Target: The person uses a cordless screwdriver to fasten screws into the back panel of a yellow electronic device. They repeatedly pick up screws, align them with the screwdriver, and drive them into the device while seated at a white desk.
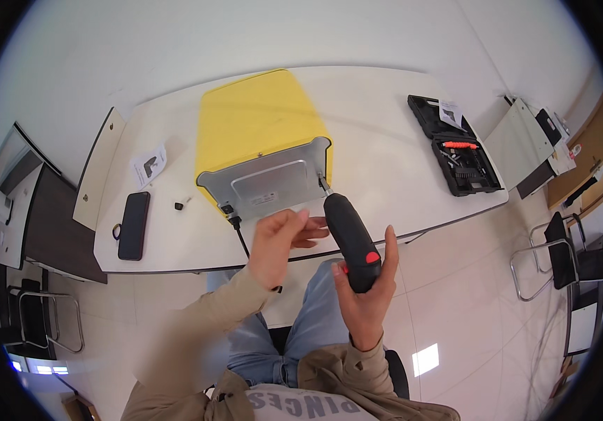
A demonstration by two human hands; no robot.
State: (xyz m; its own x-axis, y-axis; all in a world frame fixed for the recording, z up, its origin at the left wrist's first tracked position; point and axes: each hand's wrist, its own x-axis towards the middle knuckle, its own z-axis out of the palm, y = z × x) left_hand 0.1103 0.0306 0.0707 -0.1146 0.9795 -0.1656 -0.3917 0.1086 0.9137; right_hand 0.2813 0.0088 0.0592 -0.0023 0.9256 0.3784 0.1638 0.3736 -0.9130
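Observation:
A yellow box-shaped appliance (259, 116) lies on the white table with its grey metal panel (265, 186) facing me. My right hand (366, 309) is wrapped round the rear end of a black cordless screwdriver (347, 228) with red buttons, its index finger stretched along the side. The bit meets the panel's right corner, where a dark recess shows; the screw itself is too small to make out. Just left of the screwdriver, in front of the panel, is my left hand (280, 242), its fingers loosely bent and apart, with nothing visible in them. A black power cord (240, 235) runs from the panel's lower left corner.
To the left on the table (378, 98) are a black phone (134, 226), a ring (116, 231), a small black-headed piece (180, 205) and a paper leaflet (148, 165). An open black tool case (466, 168) with bits and an orange-handled tool (460, 145) lies at the right.

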